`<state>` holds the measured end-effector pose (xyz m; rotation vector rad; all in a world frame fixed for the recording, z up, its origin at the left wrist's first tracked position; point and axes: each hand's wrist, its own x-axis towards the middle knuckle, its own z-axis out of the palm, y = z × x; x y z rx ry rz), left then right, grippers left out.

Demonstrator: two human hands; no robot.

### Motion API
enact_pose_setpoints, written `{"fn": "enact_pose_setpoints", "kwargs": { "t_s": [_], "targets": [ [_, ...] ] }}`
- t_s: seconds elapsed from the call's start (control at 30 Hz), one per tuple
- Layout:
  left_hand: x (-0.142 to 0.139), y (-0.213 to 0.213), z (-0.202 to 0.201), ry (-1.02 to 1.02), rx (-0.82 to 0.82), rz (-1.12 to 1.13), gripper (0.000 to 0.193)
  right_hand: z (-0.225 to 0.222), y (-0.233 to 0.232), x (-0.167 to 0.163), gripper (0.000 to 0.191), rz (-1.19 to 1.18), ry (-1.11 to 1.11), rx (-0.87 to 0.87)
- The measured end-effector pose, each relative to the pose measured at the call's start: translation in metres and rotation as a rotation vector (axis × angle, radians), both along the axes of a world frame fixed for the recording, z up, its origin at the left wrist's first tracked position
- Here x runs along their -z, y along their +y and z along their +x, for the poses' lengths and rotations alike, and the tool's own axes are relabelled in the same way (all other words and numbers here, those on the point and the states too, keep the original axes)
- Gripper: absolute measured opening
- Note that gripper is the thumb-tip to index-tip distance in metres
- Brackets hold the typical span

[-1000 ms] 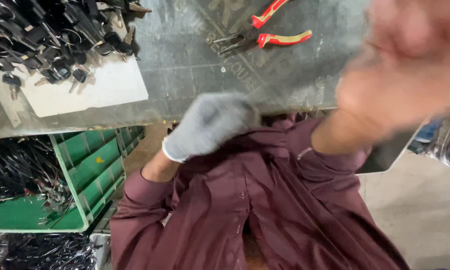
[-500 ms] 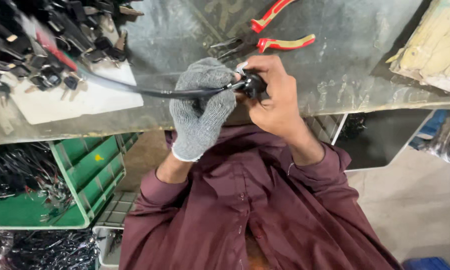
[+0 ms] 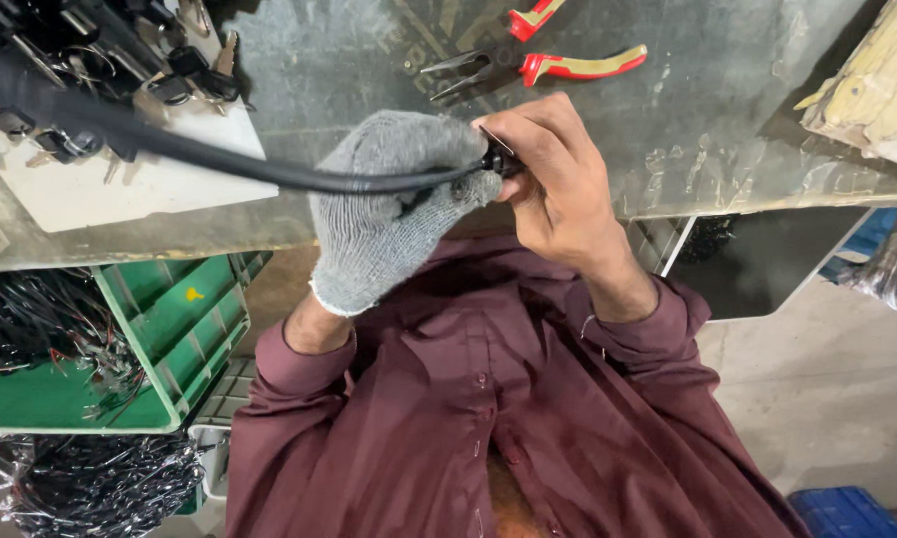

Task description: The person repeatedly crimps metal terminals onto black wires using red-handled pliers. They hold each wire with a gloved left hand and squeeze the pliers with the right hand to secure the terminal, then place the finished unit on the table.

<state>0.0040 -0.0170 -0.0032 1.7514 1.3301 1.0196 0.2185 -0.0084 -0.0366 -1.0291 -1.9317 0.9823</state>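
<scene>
The gloved left hand clamped the black cable to steady it just above the bench edge, while the bare right hand pinched its black connector end between fingertips, red-handled pliers lying near.
</scene>
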Motion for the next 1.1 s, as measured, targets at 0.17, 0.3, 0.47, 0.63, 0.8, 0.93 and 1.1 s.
{"fn": "enact_pose_setpoints", "kwargs": {
  "t_s": [0.17,0.3,0.47,0.63,0.8,0.93,1.1],
  "targets": [
    [-0.002,0.004,-0.003,-0.257,0.022,-0.168,0.036,-0.004,-0.006,-0.006,0.031,-0.075,0.083,0.018],
    [-0.004,0.002,0.006,-0.129,-0.037,-0.179,0.044,-0.005,-0.004,0.000,0.032,-0.390,0.246,0.000],
    [0.003,0.004,0.012,0.172,-0.034,0.026,0.056,-0.002,-0.004,0.009,0.024,-0.670,0.305,-0.006],
    [0.012,0.008,0.004,-0.086,0.204,-0.016,0.048,-0.006,-0.008,0.010,0.025,-0.479,0.316,-0.061],
    [0.001,0.015,-0.006,-0.052,0.281,0.028,0.041,-0.007,0.002,0.003,0.036,-0.582,0.278,-0.107],
    [-0.008,0.021,-0.020,-0.321,0.486,-0.069,0.036,0.004,0.008,0.003,0.060,-0.566,0.485,-0.542],
    [0.002,0.013,-0.017,-0.598,0.482,-0.329,0.028,0.006,-0.013,0.036,0.056,-0.942,0.668,-0.569]
  ]
}}
